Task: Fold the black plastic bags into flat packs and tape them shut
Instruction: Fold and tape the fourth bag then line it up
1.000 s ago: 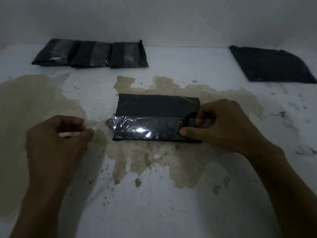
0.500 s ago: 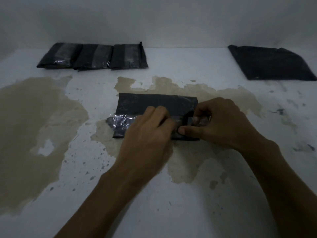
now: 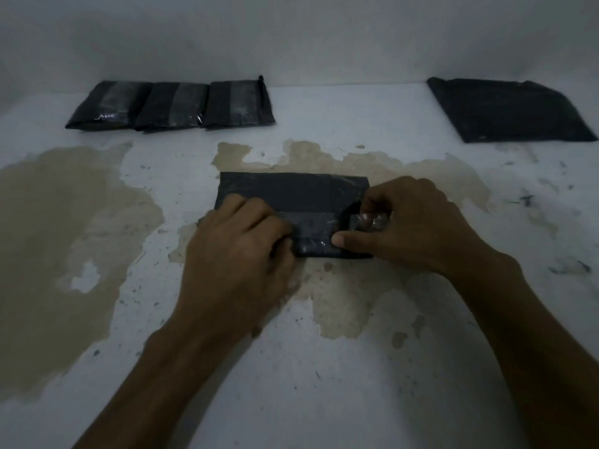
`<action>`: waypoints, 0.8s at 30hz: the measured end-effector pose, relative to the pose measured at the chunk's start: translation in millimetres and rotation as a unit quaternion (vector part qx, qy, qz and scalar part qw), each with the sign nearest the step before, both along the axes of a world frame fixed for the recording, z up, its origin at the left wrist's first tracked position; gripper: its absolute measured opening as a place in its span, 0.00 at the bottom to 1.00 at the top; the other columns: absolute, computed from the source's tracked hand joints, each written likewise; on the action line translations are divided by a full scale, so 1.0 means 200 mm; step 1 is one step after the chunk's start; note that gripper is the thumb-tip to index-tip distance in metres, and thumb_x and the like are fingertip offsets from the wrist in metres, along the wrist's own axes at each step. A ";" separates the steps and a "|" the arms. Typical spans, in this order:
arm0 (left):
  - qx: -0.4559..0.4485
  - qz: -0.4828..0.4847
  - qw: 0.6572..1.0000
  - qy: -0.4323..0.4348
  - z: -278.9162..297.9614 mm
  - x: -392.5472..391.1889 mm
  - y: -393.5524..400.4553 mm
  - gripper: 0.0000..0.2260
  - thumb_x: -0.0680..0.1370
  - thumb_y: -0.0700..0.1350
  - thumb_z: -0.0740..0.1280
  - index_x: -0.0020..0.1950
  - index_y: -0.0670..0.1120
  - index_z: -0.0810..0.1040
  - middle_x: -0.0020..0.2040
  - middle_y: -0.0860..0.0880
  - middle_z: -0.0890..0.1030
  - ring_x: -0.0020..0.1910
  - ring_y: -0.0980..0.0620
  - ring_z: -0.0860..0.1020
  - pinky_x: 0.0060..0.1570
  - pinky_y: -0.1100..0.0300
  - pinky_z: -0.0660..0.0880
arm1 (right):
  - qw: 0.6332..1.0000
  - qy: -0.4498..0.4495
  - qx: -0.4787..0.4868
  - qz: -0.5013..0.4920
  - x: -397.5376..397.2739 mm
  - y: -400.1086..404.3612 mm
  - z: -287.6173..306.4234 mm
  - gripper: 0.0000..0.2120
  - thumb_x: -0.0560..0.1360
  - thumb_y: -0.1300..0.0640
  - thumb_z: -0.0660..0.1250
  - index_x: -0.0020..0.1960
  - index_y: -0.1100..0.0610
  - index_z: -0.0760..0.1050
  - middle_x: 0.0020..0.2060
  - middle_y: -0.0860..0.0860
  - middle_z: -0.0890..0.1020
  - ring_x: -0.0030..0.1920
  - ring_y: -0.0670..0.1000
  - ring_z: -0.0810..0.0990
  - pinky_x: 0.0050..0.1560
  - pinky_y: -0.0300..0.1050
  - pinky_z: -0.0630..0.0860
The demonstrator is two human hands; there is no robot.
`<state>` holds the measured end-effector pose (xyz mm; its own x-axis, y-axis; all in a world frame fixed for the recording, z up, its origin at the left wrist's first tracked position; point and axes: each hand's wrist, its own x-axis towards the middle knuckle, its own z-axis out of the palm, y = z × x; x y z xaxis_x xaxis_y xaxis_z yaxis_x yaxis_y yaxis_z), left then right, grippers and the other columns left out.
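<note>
Taping down the folded black plastic bag pack (image 3: 293, 197) at centre of the stained white surface (image 3: 324, 384).

Handling, my guess: thin film, light, soft and slick; the folds will likely spring open if pressure comes off. Best held flat from above, with weight on the seam, and taken by the short ends, not the glossy tape.

Left hand (image 3: 241, 251): fingers curled, pressing down on the 9 o'clock half of the pack, covering its near-left corner. It holds nothing that I can see.

Right hand (image 3: 411, 226): at the 3 o'clock end, thumb and fingers pinching a crinkled bit of clear shiny tape (image 3: 369, 220), thumb tip flat on the pack's near edge.

Look of the pack: flat dark rectangle, long side running 9 to 3. A paler, glossy tape band crosses the near half between my hands, and another clear patch shows at the far-right corner. The near edge touches the tan stain.

Elsewhere: three finished taped black packs (image 3: 171, 106) in a touching row at 11 o'clock by the wall; a flat stack of unfolded black bags (image 3: 509, 111) at 1 o'clock, well apart from the work.
</note>
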<state>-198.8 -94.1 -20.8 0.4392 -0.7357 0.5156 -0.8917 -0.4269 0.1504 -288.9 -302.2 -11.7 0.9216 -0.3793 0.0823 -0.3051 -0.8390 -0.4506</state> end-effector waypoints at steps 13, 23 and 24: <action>-0.022 -0.042 0.997 0.057 -0.06 -0.02 -0.11 0.08 0.73 0.47 0.69 0.43 0.43 0.82 0.42 0.47 0.79 0.40 0.49 0.73 0.35 0.51 0.72 | 1.000 0.009 -0.026 0.007 0.00 0.02 0.01 0.30 0.54 0.23 0.64 0.36 0.49 0.74 0.28 0.44 0.74 0.27 0.44 0.70 0.29 0.39 0.61; -0.008 0.016 0.994 0.105 -0.04 0.04 0.05 0.10 0.74 0.46 0.67 0.49 0.43 0.84 0.46 0.46 0.83 0.41 0.48 0.79 0.41 0.56 0.77 | 0.992 0.019 0.122 0.021 -0.02 -0.03 0.04 0.15 0.61 0.46 0.78 0.43 0.53 0.80 0.39 0.48 0.82 0.37 0.45 0.79 0.39 0.42 0.78; -0.012 0.026 0.994 0.103 -0.04 0.05 0.08 0.10 0.74 0.46 0.67 0.49 0.42 0.84 0.46 0.45 0.83 0.40 0.47 0.80 0.41 0.54 0.78 | 0.992 0.020 0.125 0.022 -0.02 -0.03 0.04 0.15 0.62 0.47 0.78 0.43 0.53 0.81 0.39 0.47 0.82 0.37 0.44 0.79 0.38 0.41 0.77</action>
